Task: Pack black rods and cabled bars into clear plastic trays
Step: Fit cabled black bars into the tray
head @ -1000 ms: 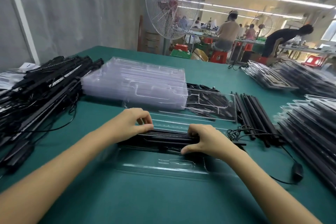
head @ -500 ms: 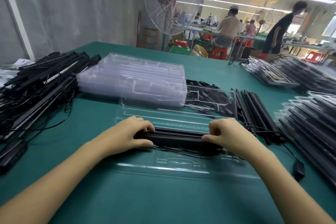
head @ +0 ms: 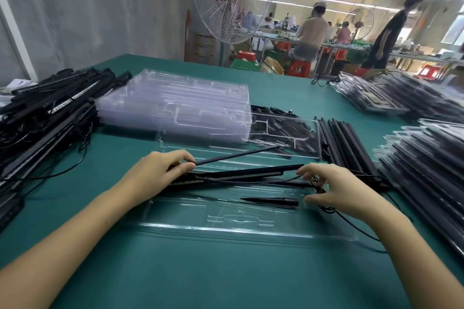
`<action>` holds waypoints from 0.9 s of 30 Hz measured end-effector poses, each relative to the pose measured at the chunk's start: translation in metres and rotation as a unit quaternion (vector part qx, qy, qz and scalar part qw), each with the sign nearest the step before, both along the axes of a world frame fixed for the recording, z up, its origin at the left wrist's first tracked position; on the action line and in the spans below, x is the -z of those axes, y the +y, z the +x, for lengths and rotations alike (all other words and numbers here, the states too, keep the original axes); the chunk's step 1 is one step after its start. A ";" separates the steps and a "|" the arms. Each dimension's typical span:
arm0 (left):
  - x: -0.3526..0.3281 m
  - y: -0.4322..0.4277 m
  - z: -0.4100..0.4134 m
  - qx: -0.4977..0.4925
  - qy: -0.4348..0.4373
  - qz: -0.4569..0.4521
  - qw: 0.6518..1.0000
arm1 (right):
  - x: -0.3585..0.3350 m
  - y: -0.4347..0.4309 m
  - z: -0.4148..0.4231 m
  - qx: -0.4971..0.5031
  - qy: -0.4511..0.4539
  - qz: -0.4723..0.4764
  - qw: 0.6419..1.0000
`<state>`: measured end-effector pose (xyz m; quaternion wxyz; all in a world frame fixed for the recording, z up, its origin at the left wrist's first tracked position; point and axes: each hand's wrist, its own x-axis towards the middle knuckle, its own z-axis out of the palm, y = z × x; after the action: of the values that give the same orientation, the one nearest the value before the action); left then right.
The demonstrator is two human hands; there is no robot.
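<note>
A clear plastic tray (head: 226,223) lies open on the green table in front of me. My left hand (head: 155,175) grips the left ends of a thin black rod (head: 236,155) and a black cabled bar (head: 246,173), which fan out to the right above the tray. My right hand (head: 336,188) pinches the coiled black cable (head: 319,183) at the bar's right end. A short black piece (head: 271,200) lies in the tray's right pocket.
A stack of empty clear trays (head: 175,105) sits behind. Cabled bars (head: 45,113) are piled at the left, loose black rods (head: 346,140) at the right, packed trays (head: 426,158) at the far right. A fan (head: 226,0) and people stand beyond.
The bundle held flat between both hands has come apart: the rod and bar now fan out from my left hand, and my right hand has shifted to the cable.
</note>
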<state>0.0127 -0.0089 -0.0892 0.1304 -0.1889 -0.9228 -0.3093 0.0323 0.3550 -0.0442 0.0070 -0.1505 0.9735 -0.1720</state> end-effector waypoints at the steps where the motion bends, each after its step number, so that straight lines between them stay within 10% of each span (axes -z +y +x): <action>1: -0.002 -0.001 -0.002 0.004 -0.007 0.024 1.000 | 0.001 -0.001 -0.002 0.003 0.007 0.021 1.000; 11: -0.026 0.008 -0.019 0.085 -0.089 0.057 0.991 | -0.001 -0.002 0.004 0.152 0.176 -0.065 0.970; 27: -0.012 0.018 -0.026 0.050 -0.115 0.041 0.991 | -0.004 -0.007 0.019 0.270 0.013 0.066 0.961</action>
<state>-0.0138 0.0088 -0.0768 0.0154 -0.1926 -0.9075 -0.3730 0.0510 0.3476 -0.0398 -0.0428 0.1164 0.9871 -0.1011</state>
